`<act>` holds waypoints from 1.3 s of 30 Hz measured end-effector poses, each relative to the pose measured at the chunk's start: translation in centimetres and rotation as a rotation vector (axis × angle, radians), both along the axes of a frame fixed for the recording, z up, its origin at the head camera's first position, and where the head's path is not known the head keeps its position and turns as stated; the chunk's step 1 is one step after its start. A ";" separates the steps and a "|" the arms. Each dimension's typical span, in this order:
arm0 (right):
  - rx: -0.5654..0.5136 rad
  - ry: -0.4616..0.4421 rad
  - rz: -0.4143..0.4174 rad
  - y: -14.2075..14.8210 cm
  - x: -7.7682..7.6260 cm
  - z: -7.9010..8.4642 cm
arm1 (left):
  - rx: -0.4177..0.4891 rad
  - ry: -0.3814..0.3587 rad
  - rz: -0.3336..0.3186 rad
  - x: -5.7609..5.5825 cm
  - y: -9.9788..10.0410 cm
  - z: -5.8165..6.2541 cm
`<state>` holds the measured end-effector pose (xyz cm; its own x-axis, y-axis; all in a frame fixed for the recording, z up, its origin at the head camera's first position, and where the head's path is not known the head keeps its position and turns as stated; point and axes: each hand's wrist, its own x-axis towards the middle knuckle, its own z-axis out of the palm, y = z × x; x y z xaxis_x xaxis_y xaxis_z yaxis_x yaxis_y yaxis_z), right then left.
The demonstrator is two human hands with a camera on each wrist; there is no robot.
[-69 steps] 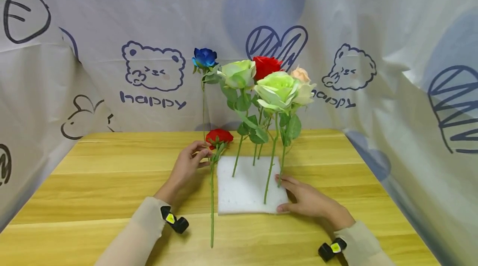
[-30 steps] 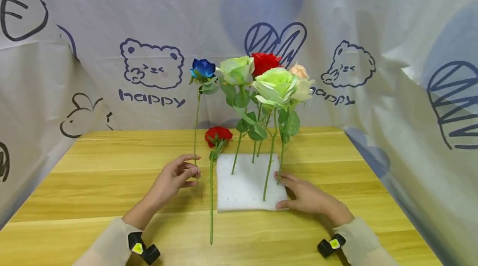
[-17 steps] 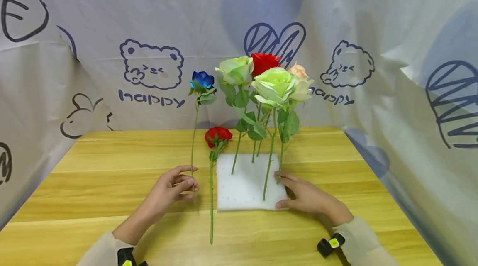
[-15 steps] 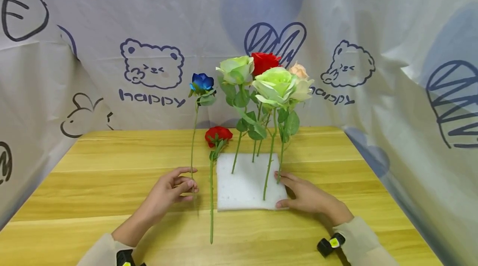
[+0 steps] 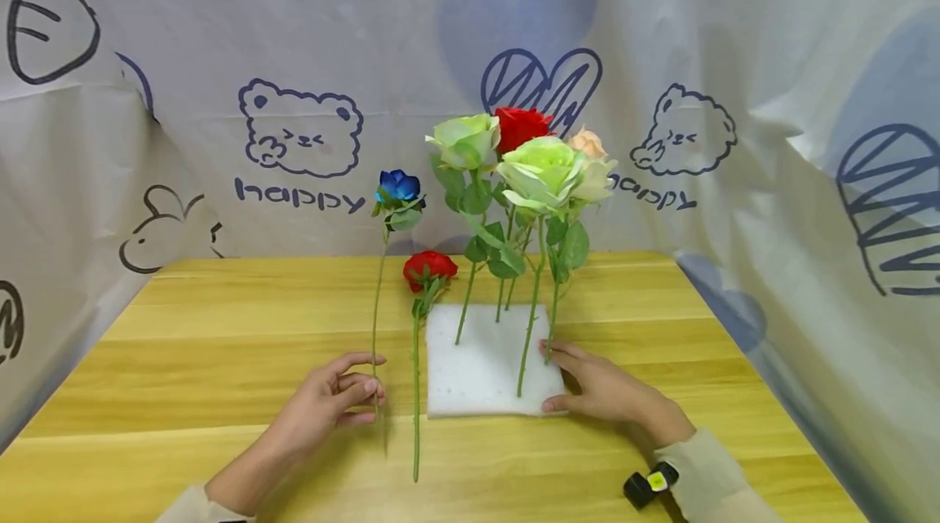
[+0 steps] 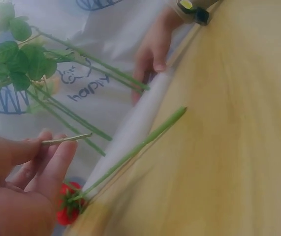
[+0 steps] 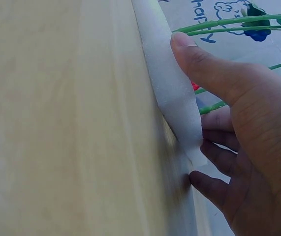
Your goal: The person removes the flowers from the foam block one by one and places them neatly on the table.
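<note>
My left hand (image 5: 323, 401) pinches the thin stem of a blue rose (image 5: 399, 187) between thumb and fingers, left of the foam. The rose stands nearly upright, bloom at the top; its cut stem end (image 6: 83, 136) pokes out past the fingertips in the left wrist view. My right hand (image 5: 605, 392) grips the right side of a white foam block (image 5: 470, 388), thumb at the near corner, fingers along the edge. Several roses stand in the foam: light green ones (image 5: 543, 172), a red one (image 5: 523, 127) and a peach one (image 5: 587, 143).
A red rose (image 5: 429, 270) lies on the wooden table (image 5: 220, 343) between my left hand and the foam, its stem (image 5: 416, 409) pointing towards me. A white printed cloth (image 5: 411, 25) hangs behind and at both sides of the table.
My left hand has lifted away from beside the lying red rose, carrying the blue rose left, towards me and lower in view. The right hand stays on the foam block.
</note>
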<state>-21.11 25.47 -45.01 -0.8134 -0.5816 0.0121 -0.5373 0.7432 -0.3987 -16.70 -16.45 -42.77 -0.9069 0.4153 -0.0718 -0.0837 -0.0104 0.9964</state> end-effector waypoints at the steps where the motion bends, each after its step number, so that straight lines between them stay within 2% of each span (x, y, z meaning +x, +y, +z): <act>1: -0.002 -0.003 0.001 0.0 0.0 0.0 | 0.006 -0.010 -0.005 0.2 0.0 -0.1; 14: -0.003 0.003 0.016 -0.4 -0.2 0.1 | 0.121 -0.170 -0.019 1.3 0.1 -1.1; 29: 0.010 -0.018 0.005 -0.1 -0.3 -0.1 | 0.197 -0.255 -0.038 2.3 0.1 -1.9; 36: 0.006 -0.011 0.005 0.0 -0.2 -0.2 | 0.185 -0.294 -0.060 2.8 0.4 -2.1; 39: 0.005 -0.003 0.006 0.0 -0.1 -0.1 | 0.158 -0.309 -0.048 2.9 0.6 -2.2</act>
<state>-21.19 25.46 -45.12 -0.8098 -0.5867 0.0069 -0.5407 0.7417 -0.3968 -13.81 -15.85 -44.98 -0.8313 0.4850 -0.2715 -0.3853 -0.1508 0.9104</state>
